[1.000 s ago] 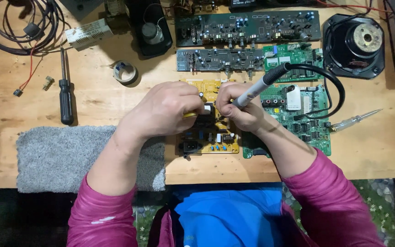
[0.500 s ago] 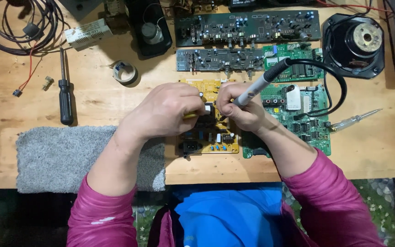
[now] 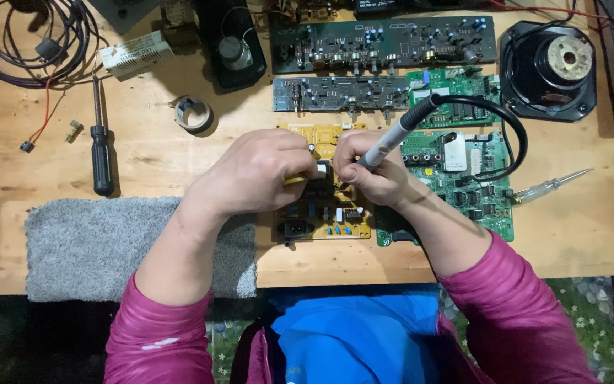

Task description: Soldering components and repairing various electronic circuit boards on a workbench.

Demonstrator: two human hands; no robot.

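Observation:
A yellow circuit board [image 3: 325, 217] lies on the wooden bench in front of me. My left hand [image 3: 254, 173] rests curled over its left half, pinching a thin yellow tool whose tip touches a dark component. My right hand [image 3: 367, 169] grips a grey pen-shaped soldering iron [image 3: 396, 134] like a pencil, tip pointed down at the same spot on the board. The iron's black cable [image 3: 509, 135] loops off to the right. The tip itself is hidden between my fingers.
A green circuit board [image 3: 474, 181] lies right of the yellow one, two long boards [image 3: 381, 43] behind. A black speaker [image 3: 552, 67] sits back right, a black screwdriver [image 3: 101, 153] and tape roll [image 3: 195, 114] left, a grey cloth [image 3: 101, 245] front left, a clear-handled screwdriver [image 3: 552, 186] right.
Both hands stay over the yellow board; the soldering iron shifts only slightly. Nothing else has moved.

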